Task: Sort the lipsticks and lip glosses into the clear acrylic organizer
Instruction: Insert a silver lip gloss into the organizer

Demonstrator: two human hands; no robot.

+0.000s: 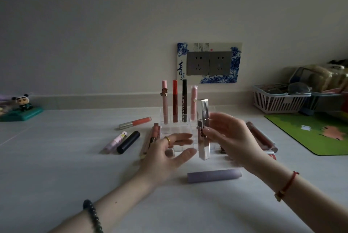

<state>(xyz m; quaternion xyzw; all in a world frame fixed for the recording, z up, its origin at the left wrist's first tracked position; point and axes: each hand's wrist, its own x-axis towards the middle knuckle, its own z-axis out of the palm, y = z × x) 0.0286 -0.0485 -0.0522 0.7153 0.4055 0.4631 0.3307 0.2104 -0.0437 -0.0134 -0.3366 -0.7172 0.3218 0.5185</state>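
Head view: silver lipstick (203, 129) upright, long axis vertical, pinched at mid-length by right hand (231, 134) fingers (208, 132). Its lower end hangs at front right of organizer (174, 131) on counter (75, 166). Back row carries four tubes (175, 100); front slots appear free, below and left of lipstick. Left hand (169, 155) released, fingers spread at organizer's front-left wall; contact cannot be told. Right hand nearer; next move judged straight descent into slot.

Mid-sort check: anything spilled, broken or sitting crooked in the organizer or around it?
Nothing stands out. Four tubes stand upright in the back row of the clear organizer; the right hand holds a silver lipstick upright near it. Loose tubes on the table lie flat, unsorted, none visibly leaking.
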